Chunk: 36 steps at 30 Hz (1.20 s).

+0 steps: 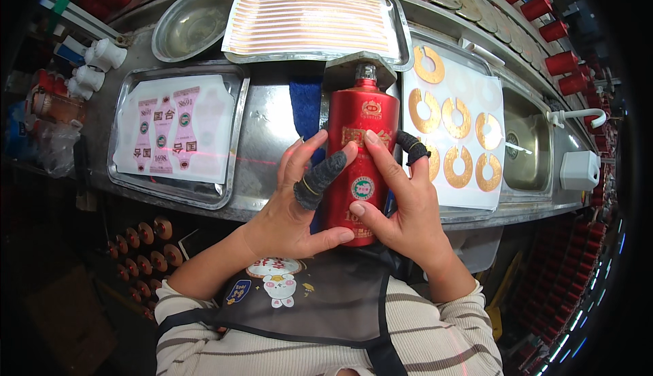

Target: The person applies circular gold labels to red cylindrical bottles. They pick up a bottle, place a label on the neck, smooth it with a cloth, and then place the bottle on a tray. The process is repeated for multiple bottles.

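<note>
A red bottle (340, 189) with gold print, a round green-and-white emblem and a clear stopper lies in front of me, its neck pointing away. On its left side my left hand (286, 206) grips it, a fingertip on the printed front and the thumb near the base. My right hand (416, 202) holds the other side, thumb and a finger pressing the front. Each hand wears a black cover on one finger. The bottle's neck rests on a grey angular block (340, 75). Partly beneath the bottle lies a blue cloth (306, 107).
To the left, a metal tray (231, 172) holds pink-and-white label sheets. Further back stand a metal bowl (194, 22) and a tray of gold strips (309, 22). Gold ring stickers (457, 117) lie on the right, beside a sink (527, 175) and a white jug (579, 170).
</note>
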Motion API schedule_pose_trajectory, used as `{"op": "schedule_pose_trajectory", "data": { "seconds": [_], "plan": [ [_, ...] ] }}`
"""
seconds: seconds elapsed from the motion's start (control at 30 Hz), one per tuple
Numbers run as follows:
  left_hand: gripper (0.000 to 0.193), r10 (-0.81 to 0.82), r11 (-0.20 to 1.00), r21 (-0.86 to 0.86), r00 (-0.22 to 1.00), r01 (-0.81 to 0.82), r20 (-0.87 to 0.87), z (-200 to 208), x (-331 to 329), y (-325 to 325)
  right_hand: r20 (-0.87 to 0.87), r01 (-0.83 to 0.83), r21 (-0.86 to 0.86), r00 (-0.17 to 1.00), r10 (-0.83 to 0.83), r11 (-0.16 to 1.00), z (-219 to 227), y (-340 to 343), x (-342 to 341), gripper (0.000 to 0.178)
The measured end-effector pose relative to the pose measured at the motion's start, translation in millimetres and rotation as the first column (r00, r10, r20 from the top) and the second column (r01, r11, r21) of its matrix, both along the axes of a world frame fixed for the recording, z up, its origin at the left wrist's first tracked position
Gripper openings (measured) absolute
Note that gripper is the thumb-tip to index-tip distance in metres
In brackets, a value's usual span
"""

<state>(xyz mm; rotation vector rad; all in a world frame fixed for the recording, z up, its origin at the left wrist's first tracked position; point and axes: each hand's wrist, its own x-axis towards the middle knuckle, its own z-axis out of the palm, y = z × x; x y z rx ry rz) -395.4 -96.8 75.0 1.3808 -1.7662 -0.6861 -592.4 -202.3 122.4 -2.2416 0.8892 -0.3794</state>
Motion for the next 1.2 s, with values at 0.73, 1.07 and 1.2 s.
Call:
{"op": "schedule_pose_trajectory", "data": {
  "seconds": [0.73,1.07,1.2],
  "plan": [
    [0.098,0.051,0.996,-0.068,0.996,-0.057,-0.079,-9.6,0.4,-9.3,0.088,0.1,0.159,0.989,-0.115,0.982,-12.5,-8.5,-0.5,0.077],
    [0.093,0.071,0.988,-0.123,0.985,-0.091,-0.158,-16.4,-2.6,-2.0,0.157,0.163,0.269,0.965,-0.21,0.949,-8.6,3.4,-13.9,0.074],
    [0.092,0.062,0.991,-0.11,0.986,-0.08,-0.155,-14.0,-9.0,-5.3,0.157,0.109,0.154,0.978,-0.134,0.982,-8.0,4.3,-14.0,0.075]
  ]
}}
